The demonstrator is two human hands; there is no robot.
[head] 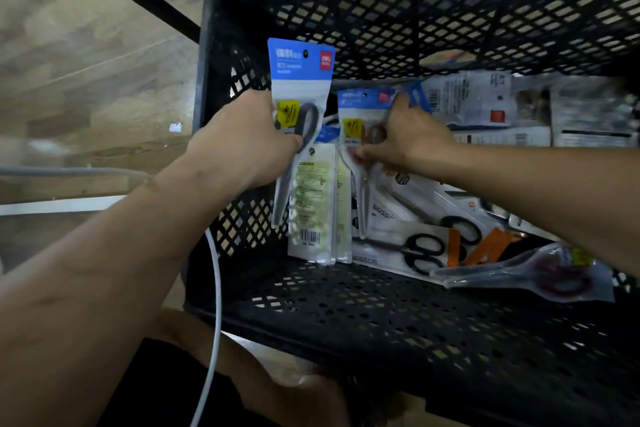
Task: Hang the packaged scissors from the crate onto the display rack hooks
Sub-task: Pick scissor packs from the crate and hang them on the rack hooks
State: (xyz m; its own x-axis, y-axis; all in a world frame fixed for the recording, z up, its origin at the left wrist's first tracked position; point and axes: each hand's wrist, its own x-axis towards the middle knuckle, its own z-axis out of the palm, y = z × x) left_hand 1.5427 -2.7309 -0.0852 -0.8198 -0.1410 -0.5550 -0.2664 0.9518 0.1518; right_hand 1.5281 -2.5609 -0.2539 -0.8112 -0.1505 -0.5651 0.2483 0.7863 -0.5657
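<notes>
Black plastic mesh crate [346,308]: a person's left hand [242,144] grips an upright blue-topped pack of grey-handled scissors [300,80] against the crate's nine o'clock wall. At its three o'clock, the right hand [408,140], fingers curled, pinches a blue-topped pack of red-handled scissors [360,107].

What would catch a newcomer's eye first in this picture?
First, the left hand holding a blue pack of grey scissors upright at the centre, in front of the mesh wall of the black crate. Beside it, the right hand grips a second pack inside the crate, where more packs lie on the bottom.
</notes>
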